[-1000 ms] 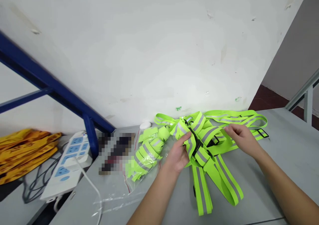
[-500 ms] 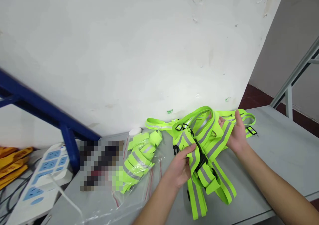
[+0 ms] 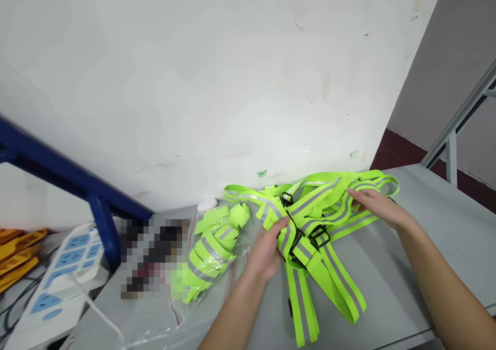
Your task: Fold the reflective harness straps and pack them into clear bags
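Note:
A tangle of neon yellow-green reflective straps (image 3: 343,285) with grey stripes and black buckles (image 3: 320,236) lies on the grey tabletop, partly lifted. My left hand (image 3: 267,249) is closed round a bunch of the bands at the buckle end, thumb on top. On the other side, my right hand (image 3: 377,205) reaches over the bands with its fingers stretched out, fingertips touching a strap; its thumb is hidden. To the left of my left hand, a second bundle of reflective straps (image 3: 213,252) sits in a clear plastic bag (image 3: 194,316).
A white wall (image 3: 232,91) rises behind the grey table (image 3: 437,241). At left are a blue metal bar (image 3: 103,226), a white power strip (image 3: 64,272) with blue sockets, and yellow items (image 3: 21,249). A small white round object (image 3: 207,204) stands by the wall.
The raised loop of strap has come down and spread toward the right. My right hand has turned over from palm up to palm down. My left hand keeps its hold.

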Tool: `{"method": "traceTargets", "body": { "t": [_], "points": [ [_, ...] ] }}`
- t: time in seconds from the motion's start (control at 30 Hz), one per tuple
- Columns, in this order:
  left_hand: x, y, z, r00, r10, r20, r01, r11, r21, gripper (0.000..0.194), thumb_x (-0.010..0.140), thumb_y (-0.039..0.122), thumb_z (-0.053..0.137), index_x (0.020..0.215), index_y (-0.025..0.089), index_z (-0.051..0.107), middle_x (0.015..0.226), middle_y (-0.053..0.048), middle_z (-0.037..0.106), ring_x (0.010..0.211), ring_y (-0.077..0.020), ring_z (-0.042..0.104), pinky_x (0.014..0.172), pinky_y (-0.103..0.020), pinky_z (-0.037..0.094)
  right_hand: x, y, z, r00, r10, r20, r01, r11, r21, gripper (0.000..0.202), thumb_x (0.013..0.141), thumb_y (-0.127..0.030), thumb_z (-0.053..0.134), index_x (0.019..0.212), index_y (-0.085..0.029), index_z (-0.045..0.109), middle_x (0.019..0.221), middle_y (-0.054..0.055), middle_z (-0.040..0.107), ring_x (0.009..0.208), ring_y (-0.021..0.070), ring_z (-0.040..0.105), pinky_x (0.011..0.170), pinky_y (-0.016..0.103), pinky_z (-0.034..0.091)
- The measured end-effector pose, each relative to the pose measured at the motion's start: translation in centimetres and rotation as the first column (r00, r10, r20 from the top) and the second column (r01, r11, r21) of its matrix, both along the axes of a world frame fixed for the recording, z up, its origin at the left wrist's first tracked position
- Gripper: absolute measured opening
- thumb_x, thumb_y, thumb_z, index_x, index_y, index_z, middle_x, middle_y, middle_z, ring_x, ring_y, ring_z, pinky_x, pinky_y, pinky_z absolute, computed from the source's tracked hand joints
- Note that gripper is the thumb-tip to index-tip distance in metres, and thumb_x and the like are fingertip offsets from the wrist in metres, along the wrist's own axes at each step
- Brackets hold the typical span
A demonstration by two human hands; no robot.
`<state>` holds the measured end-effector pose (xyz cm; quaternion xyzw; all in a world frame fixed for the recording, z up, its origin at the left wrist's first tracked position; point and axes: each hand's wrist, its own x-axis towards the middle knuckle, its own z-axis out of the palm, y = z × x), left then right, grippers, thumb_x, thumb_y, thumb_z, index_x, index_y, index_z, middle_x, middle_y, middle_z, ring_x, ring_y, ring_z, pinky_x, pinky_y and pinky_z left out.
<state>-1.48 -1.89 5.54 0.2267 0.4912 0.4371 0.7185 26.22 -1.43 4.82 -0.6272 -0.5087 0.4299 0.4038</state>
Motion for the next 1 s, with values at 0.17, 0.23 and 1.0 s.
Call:
{"method": "traceTargets", "body": {
  "t": [0.17, 0.23, 1.0],
  "points": [
    [-0.4, 0.2, -0.3, 0.999, 0.048, 0.002, -0.048, 0.995, 0.089, 0.036, 0.074, 0.017, 0.074, 0.109, 0.018, 0.068, 0.105, -0.010, 0.074, 0.097, -0.0269, 0.070, 0.083, -0.036, 0.058, -1.0, -1.4, 1.2, 0.905, 0.413, 0.099, -0.380, 0.891, -0.249, 0.065, 0.084, -0.070, 0.043, 0.054, -0.018, 0.068, 0.050, 0.004, 0.060, 0.041, 0.0117, 0.044, 0.045, 0.025, 0.036],
    [-0.3, 0.1, -0.3, 0.999, 0.052, 0.001, -0.052, 0.991, 0.121, 0.037, 0.074, 0.019, 0.074, 0.110, 0.019, 0.067, 0.106, -0.010, 0.074, 0.099, -0.0269, 0.069, 0.084, -0.036, 0.057, -3.3, -1.9, 0.6, 0.805, 0.574, -0.150, -0.591, 0.754, -0.285, 0.075, 0.085, -0.076, 0.030, 0.068, -0.017, 0.073, 0.058, 0.006, 0.066, 0.044, 0.0131, 0.050, 0.044, 0.025, 0.036],
    [3.9, -2.3, -1.5, 0.925, 0.208, 0.319, -0.233, 0.971, 0.043, 0.042, 0.076, 0.025, 0.073, 0.116, 0.023, 0.062, 0.114, -0.006, 0.069, 0.110, -0.0219, 0.064, 0.099, -0.034, 0.048, -14.1, -3.8, -3.5, 0.900, 0.081, 0.427, -0.330, 0.766, 0.552, 0.043, 0.093, -0.027, 0.042, 0.134, -0.028, 0.053, 0.142, 0.003, 0.052, 0.134, 0.0280, 0.043, 0.115, 0.053, 0.030]
  ]
}}
